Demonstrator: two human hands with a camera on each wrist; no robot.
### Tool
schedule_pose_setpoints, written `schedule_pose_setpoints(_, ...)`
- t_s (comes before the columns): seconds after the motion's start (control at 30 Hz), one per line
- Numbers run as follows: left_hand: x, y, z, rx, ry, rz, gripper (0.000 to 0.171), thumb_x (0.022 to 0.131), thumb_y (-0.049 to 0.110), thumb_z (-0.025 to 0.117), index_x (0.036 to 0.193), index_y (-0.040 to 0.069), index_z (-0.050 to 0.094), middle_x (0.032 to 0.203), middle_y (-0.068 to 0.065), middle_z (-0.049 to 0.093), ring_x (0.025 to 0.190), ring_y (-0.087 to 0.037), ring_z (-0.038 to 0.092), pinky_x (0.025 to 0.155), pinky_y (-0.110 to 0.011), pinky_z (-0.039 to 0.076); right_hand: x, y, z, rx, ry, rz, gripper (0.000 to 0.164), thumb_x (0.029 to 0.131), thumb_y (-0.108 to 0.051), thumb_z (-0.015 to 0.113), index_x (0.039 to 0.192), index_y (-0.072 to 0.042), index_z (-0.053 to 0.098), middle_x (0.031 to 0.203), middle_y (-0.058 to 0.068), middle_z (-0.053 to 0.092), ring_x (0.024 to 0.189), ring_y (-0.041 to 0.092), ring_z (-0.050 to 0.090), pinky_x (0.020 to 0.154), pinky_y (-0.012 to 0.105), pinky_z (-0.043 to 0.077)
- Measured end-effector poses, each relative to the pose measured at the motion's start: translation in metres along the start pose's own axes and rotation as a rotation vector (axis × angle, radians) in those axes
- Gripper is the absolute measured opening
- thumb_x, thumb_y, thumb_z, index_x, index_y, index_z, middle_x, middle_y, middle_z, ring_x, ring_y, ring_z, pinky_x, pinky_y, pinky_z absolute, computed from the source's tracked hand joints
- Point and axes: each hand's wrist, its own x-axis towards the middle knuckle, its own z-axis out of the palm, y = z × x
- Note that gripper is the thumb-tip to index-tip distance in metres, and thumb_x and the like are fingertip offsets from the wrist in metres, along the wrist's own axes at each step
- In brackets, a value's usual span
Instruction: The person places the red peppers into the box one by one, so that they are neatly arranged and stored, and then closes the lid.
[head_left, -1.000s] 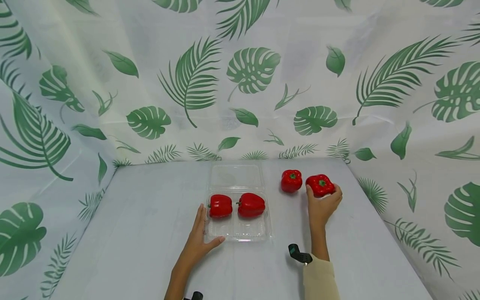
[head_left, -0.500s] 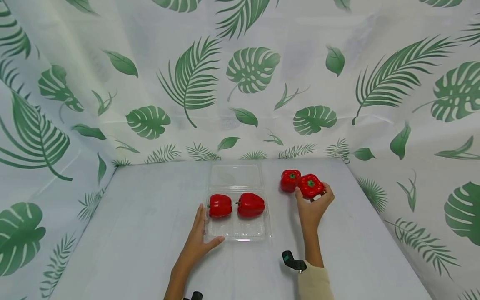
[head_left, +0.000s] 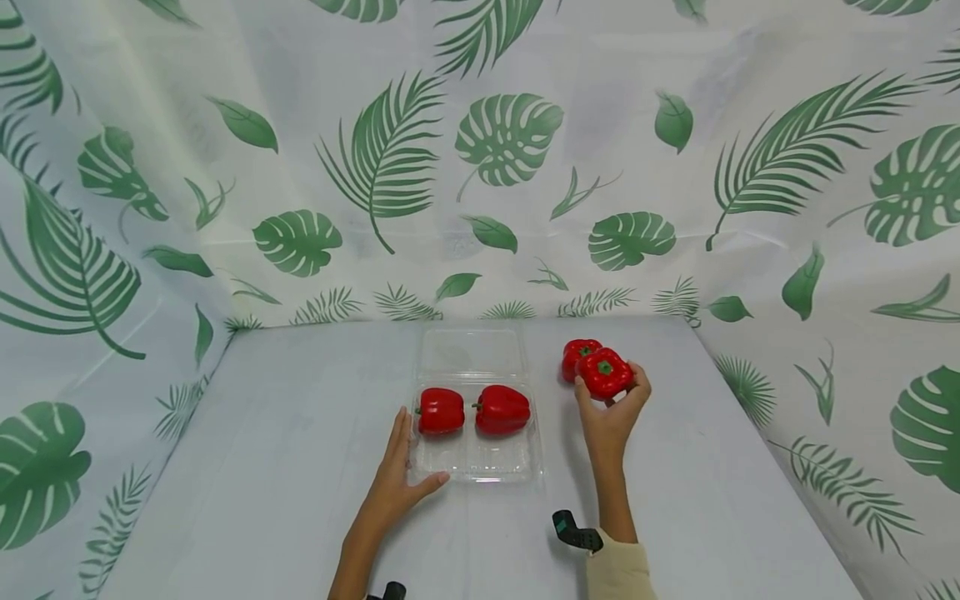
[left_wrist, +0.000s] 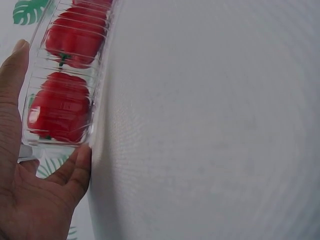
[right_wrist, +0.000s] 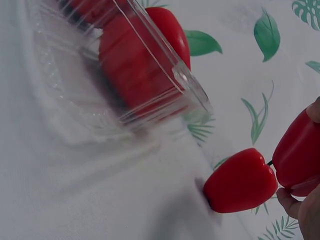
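Observation:
My right hand (head_left: 613, 417) grips a red bell pepper (head_left: 604, 373) between thumb and fingers, off the table in the right wrist view. Just behind it a second red bell pepper (right_wrist: 241, 181) sits on the table, partly hidden in the head view. Left of these lies an opened clear plastic clamshell box (head_left: 504, 460) holding two red bell peppers side by side, a smaller one (head_left: 441, 412) and a larger one (head_left: 503, 410). At the box's left side rests my left hand (head_left: 396, 487), fingers straight, thumb spread near the front left corner; its fingertips touch the box end in the left wrist view.
The box's clear lid (head_left: 471, 352) lies folded back behind its base. Beneath everything is a pale table (head_left: 300, 467). A white leaf-printed cloth (head_left: 420, 267) stands behind and along both sides. Each wrist wears a dark camera mount, such as the right one (head_left: 576, 532).
My right hand has carried the gripped bell pepper leftward from the table's right side, and it now overlaps the pepper behind it in the head view. My left hand and the box stay put.

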Motion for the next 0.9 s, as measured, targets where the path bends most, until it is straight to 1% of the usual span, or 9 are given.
schedule_pose_setpoints(0.1,0.0,0.001,-0.001,-0.009,-0.001,0.01,0.113,0.076,0.046,0.079,0.159,0.025,0.005,0.166,0.004,0.002,0.153,-0.028,0.012,0.113,-0.053,0.032,-0.002,-0.003,0.002,0.003,-0.014,-0.024,0.088,0.076,-0.011,0.081,0.147,-0.012,0.028,0.148,0.005,0.035,0.137,0.012,0.033,0.101,0.053,0.05)
schedule_pose_setpoints(0.27,-0.001,0.002,-0.001,-0.019,-0.003,0.009,0.112,0.076,0.044,0.08,0.159,0.024,0.006,0.166,0.005,0.002,0.153,-0.028,0.011,0.114,-0.053,0.032,-0.005,-0.007,0.003,-0.001,-0.08,-0.082,0.093,0.075,-0.012,0.082,0.15,-0.02,0.029,0.147,0.007,0.038,0.136,0.014,0.036,0.099,0.052,0.05)
schedule_pose_setpoints(0.4,-0.001,0.002,-0.001,-0.016,-0.001,-0.002,0.112,0.076,0.044,0.08,0.159,0.024,0.006,0.166,0.004,0.002,0.153,-0.028,0.01,0.115,-0.055,0.028,-0.008,-0.009,0.005,0.025,-0.155,-0.088,0.093,0.076,-0.014,0.081,0.152,-0.017,0.028,0.148,0.005,0.039,0.134,0.015,0.038,0.096,0.035,0.049)
schedule_pose_setpoints(0.53,-0.001,0.003,-0.001,-0.012,-0.001,-0.003,0.113,0.076,0.044,0.08,0.159,0.024,0.006,0.166,0.004,0.002,0.153,-0.029,0.01,0.115,-0.055,0.028,-0.012,-0.011,0.007,0.049,-0.214,-0.039,0.09,0.078,-0.017,0.082,0.15,-0.01,0.028,0.148,0.002,0.042,0.131,0.014,0.042,0.094,0.018,0.048)
schedule_pose_setpoints(0.6,-0.001,0.003,-0.001,-0.013,-0.001,0.0,0.113,0.076,0.044,0.08,0.159,0.024,0.006,0.166,0.003,0.002,0.153,-0.029,0.01,0.114,-0.055,0.028,-0.014,-0.013,0.008,0.054,-0.242,-0.015,0.089,0.078,-0.019,0.082,0.149,-0.011,0.03,0.147,0.003,0.043,0.13,0.015,0.043,0.094,0.018,0.05)
schedule_pose_setpoints(0.7,0.0,0.002,0.0,-0.013,0.0,0.004,0.113,0.076,0.044,0.08,0.159,0.025,0.006,0.166,0.004,0.001,0.153,-0.028,0.01,0.115,-0.055,0.028,-0.016,-0.013,0.01,0.08,-0.289,-0.001,0.086,0.08,-0.019,0.08,0.15,-0.013,0.03,0.147,0.005,0.043,0.131,0.019,0.044,0.097,0.03,0.053)
schedule_pose_setpoints(0.77,-0.001,0.002,0.0,-0.013,0.002,0.007,0.113,0.076,0.045,0.08,0.159,0.025,0.006,0.166,0.005,0.001,0.153,-0.028,0.01,0.115,-0.055,0.028,-0.017,-0.012,0.011,0.097,-0.321,-0.021,0.083,0.083,-0.017,0.077,0.151,-0.015,0.03,0.148,0.007,0.042,0.133,0.022,0.043,0.098,0.037,0.052)
schedule_pose_setpoints(0.83,0.0,0.002,0.0,-0.012,0.001,0.007,0.113,0.076,0.045,0.08,0.158,0.026,0.006,0.166,0.005,0.001,0.153,-0.027,0.01,0.115,-0.054,0.028,-0.018,-0.01,0.014,0.108,-0.351,-0.059,0.08,0.086,-0.015,0.073,0.152,-0.017,0.028,0.15,0.007,0.039,0.135,0.023,0.04,0.1,0.037,0.051)
schedule_pose_setpoints(0.9,0.0,0.002,0.0,-0.007,0.003,0.007,0.113,0.075,0.046,0.08,0.158,0.026,0.005,0.166,0.006,0.001,0.153,-0.027,0.01,0.115,-0.054,0.028,-0.019,-0.008,0.016,0.116,-0.378,-0.097,0.078,0.087,-0.013,0.071,0.153,-0.018,0.028,0.151,0.006,0.037,0.137,0.022,0.038,0.101,0.027,0.049)
